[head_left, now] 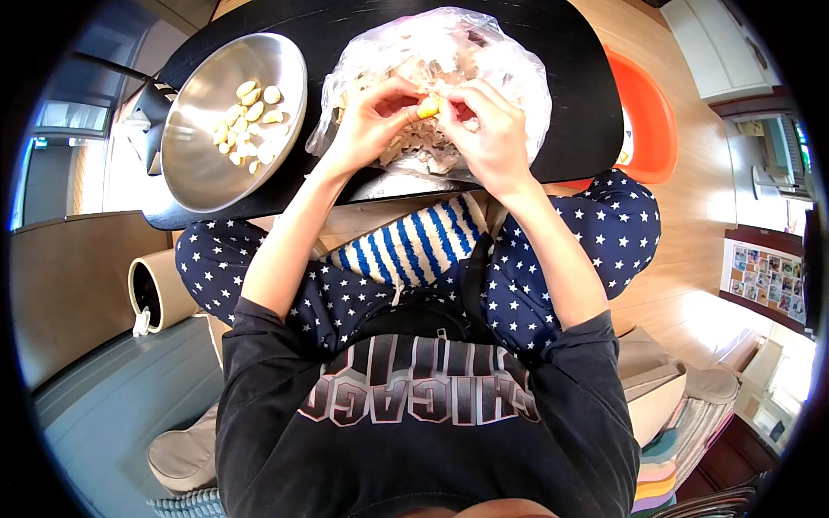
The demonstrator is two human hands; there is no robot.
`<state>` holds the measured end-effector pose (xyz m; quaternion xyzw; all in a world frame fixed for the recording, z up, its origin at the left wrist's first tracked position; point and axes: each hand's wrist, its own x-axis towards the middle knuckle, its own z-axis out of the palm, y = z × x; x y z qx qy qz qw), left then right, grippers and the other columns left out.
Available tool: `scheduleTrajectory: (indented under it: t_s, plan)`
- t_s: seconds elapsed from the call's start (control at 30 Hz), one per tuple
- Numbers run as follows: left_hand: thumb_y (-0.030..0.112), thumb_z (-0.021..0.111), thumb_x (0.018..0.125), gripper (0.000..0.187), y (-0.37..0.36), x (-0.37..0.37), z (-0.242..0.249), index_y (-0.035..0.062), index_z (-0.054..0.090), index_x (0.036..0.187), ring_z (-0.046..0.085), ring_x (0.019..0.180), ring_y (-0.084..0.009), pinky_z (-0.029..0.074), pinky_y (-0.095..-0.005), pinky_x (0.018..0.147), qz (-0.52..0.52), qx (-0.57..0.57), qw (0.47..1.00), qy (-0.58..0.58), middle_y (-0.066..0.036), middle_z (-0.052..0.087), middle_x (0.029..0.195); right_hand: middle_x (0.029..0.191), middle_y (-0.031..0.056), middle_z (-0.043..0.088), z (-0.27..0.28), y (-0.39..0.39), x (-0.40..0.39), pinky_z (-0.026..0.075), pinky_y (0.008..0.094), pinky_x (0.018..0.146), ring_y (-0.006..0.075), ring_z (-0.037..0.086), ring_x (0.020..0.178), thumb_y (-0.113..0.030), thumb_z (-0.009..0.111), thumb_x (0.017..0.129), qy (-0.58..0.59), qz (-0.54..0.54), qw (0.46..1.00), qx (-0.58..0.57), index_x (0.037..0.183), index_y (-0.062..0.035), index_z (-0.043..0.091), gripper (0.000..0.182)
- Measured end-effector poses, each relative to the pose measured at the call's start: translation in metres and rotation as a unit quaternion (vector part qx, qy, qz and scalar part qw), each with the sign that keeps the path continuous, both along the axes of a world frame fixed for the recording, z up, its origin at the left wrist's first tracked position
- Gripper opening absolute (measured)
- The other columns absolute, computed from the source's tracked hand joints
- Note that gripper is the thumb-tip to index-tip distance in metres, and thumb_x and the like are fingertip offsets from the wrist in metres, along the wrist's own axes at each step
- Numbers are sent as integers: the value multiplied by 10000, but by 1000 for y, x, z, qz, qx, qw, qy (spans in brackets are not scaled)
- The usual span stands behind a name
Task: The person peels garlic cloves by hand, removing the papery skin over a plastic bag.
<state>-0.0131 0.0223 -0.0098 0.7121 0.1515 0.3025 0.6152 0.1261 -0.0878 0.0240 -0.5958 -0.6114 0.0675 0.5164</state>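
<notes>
Over a clear plastic bag (527, 82), my left hand (377, 123) and my right hand (490, 134) meet with bent fingers. Between their fingertips is a yellowish garlic clove (428, 108), pinched from both sides. Papery garlic skins (423, 155) fill the bag beneath my hands. To the left, a wide steel bowl (192, 160) holds several pale peeled garlic cloves (253, 112), gathered toward its middle. My fingers partly cover the clove being held.
Bag and bowl stand on a black table (583, 104) with a rounded edge. An orange chair (648, 112) is beyond its right side. A blue-and-white striped cloth (414, 242) lies at my lap, below the table edge. A beige cylinder (154, 289) is at left.
</notes>
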Motion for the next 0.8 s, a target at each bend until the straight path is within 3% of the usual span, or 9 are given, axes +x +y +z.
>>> scheduleTrajectory:
  t_s: [0.1, 0.37, 0.47, 0.63, 0.8]
  plan:
    - [59, 635, 818, 192, -1, 1, -2, -12, 578, 987, 578, 875, -104, 469, -231, 796, 2, -13, 1000, -17, -57, 619, 940, 776, 73, 603, 0, 1, 0, 483, 215, 624, 117, 607, 675, 9, 638, 752, -13, -12, 1000, 3, 854, 32, 602, 111]
    - [62, 638, 819, 209, -8, 8, -11, 4, 578, 1010, 574, 923, -118, 467, -245, 826, 17, -111, 991, -68, -83, 611, 989, 726, 34, 564, -9, 6, 3, 433, 206, 603, 76, 522, 634, -27, 636, 750, 231, 0, 973, -12, 819, 19, 585, 97]
    - [51, 618, 832, 240, -13, 13, -13, 10, 543, 1056, 570, 961, -141, 465, -259, 849, 16, -158, 980, -119, -99, 599, 1026, 725, 33, 561, -8, 6, 6, 429, 212, 603, 77, 507, 632, -32, 631, 757, 195, -16, 981, 1, 821, 18, 580, 96]
    - [38, 552, 871, 290, -16, 15, -8, 40, 441, 1138, 541, 998, -186, 429, -274, 898, 15, -352, 910, -221, -96, 534, 1078, 713, 44, 545, -6, 4, 6, 426, 224, 604, 91, 501, 628, -40, 622, 765, 156, -26, 987, -9, 810, 18, 565, 93]
    - [48, 548, 874, 298, -14, 11, -2, 35, 427, 1145, 539, 982, -213, 425, -277, 902, 13, -401, 884, -240, -86, 495, 1040, 770, 36, 559, -6, 0, 10, 432, 215, 636, 83, 522, 670, -39, 598, 811, 103, -26, 991, -75, 857, 18, 557, 84]
